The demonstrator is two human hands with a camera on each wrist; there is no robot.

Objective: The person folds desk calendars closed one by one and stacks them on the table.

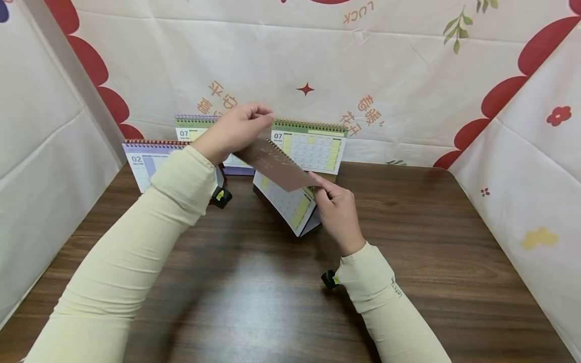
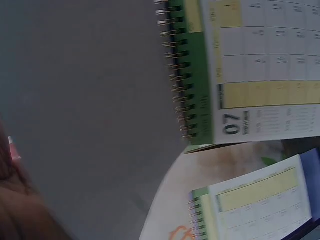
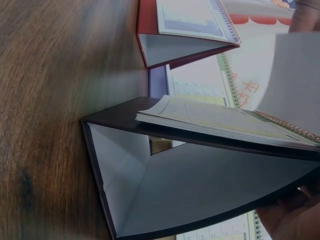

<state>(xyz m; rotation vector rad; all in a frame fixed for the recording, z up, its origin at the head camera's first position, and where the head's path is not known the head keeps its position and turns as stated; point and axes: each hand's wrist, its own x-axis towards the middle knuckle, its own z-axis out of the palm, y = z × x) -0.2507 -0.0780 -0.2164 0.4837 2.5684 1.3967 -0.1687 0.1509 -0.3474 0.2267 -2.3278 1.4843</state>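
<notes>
A desk calendar [image 1: 283,201] with a dark triangular stand and white-and-yellow pages stands at the middle of the table, turned at an angle. Its brown sheet [image 1: 278,169] with faint lettering is raised from the spiral binding. My left hand [image 1: 242,126] pinches the sheet's far left edge; the pale back of the sheet [image 2: 95,100] fills much of the left wrist view. With thumb and fingers, my right hand [image 1: 338,212] grips the calendar's upper right end. In the right wrist view, the stand [image 3: 210,185] is hollow and its page stack leans on the sloped face.
Behind stand two green-topped calendars marked 07, one at right [image 1: 313,151] and one at left [image 1: 238,161] with a purple base. A red-based calendar marked 02 [image 1: 145,164] is at far left. Printed cloth [image 1: 399,91] walls in the wooden table [image 1: 254,302].
</notes>
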